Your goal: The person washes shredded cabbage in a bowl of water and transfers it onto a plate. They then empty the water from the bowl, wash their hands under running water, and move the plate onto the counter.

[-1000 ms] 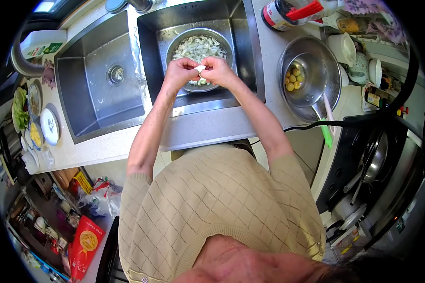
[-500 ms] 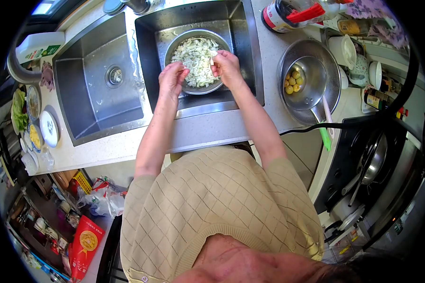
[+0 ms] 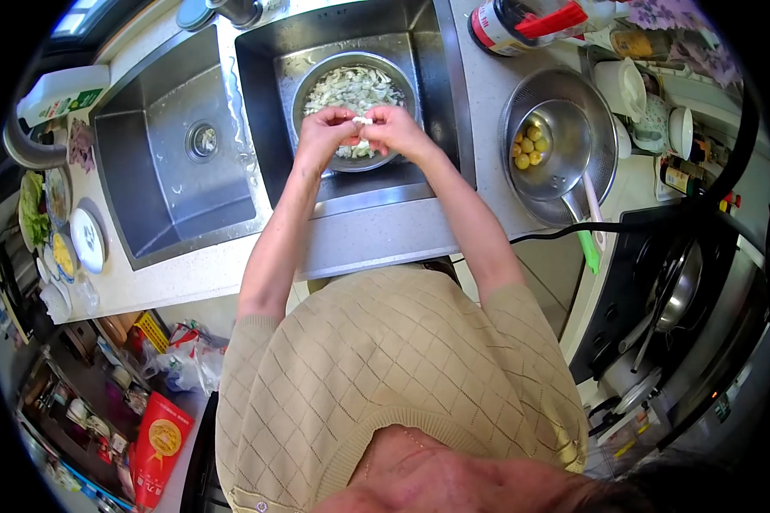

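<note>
A round metal bowl (image 3: 301,96) of pale torn pieces (image 3: 355,85) in water sits in the right sink basin (image 3: 269,85). Over its near half, my left hand (image 3: 327,135) and my right hand (image 3: 393,132) meet fingertip to fingertip. Both are closed on one small white piece (image 3: 363,120) between them. What kind of food it is cannot be made out. My hands hide part of the bowl's near side.
Left of the bowl is the other basin (image 3: 175,145) with its drain. Right of it, a strainer (image 3: 573,145) with round yellow items (image 3: 530,147) rests in a colander (image 3: 607,111). Plates (image 3: 86,240) line the left counter; a black cable (image 3: 565,229) crosses at right.
Half a second ago my hands were apart above the bowl, each pinching something small. Now they have come together over its near side, as they were one second ago.
</note>
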The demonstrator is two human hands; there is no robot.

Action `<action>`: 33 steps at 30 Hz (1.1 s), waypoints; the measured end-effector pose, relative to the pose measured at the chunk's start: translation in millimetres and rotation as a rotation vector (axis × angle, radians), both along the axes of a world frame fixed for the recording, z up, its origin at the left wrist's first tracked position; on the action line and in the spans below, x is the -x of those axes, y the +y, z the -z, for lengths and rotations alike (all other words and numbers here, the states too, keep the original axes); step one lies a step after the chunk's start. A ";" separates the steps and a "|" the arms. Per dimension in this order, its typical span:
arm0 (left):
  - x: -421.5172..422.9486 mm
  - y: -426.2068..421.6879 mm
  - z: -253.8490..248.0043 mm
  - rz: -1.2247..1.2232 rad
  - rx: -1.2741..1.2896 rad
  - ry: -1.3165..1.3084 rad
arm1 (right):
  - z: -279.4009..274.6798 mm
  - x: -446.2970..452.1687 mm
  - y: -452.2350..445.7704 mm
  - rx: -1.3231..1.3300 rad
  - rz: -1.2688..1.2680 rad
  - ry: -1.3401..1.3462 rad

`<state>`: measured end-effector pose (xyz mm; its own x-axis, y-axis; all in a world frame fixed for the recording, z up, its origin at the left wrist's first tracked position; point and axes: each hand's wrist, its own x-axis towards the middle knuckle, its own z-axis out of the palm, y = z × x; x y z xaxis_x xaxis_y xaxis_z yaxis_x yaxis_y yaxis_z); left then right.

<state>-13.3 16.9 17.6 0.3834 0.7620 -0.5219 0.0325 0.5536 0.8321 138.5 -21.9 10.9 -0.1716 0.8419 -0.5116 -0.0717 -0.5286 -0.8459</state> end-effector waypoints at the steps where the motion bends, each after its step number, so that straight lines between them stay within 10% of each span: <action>1: 1.8 -1.6 -0.8 0.017 -0.005 0.046 | -1.6 3.9 -3.4 0.004 -0.012 -0.062; 6: 6.4 -9.3 -2.8 0.020 -0.035 0.194 | 1.3 23.3 -7.5 -0.199 -0.022 -0.505; 13: -1.1 -9.5 13.6 -0.469 0.207 0.001 | 43.9 23.2 13.3 -0.126 0.412 -0.398; 17: 11.9 12.3 28.5 0.025 -0.050 0.660 | 28.4 -9.1 21.3 0.049 -0.019 -0.723; 20: 6.5 29.1 60.2 0.060 -0.737 0.911 | 56.8 -9.5 25.1 -0.140 -0.055 -1.026; 30: -15.2 51.2 73.1 0.243 -0.527 0.922 | 83.7 -6.0 46.2 -0.329 0.106 -0.874; 33: -4.2 38.2 65.1 0.140 -0.689 0.824 | 61.9 -8.7 41.1 0.033 0.230 -0.226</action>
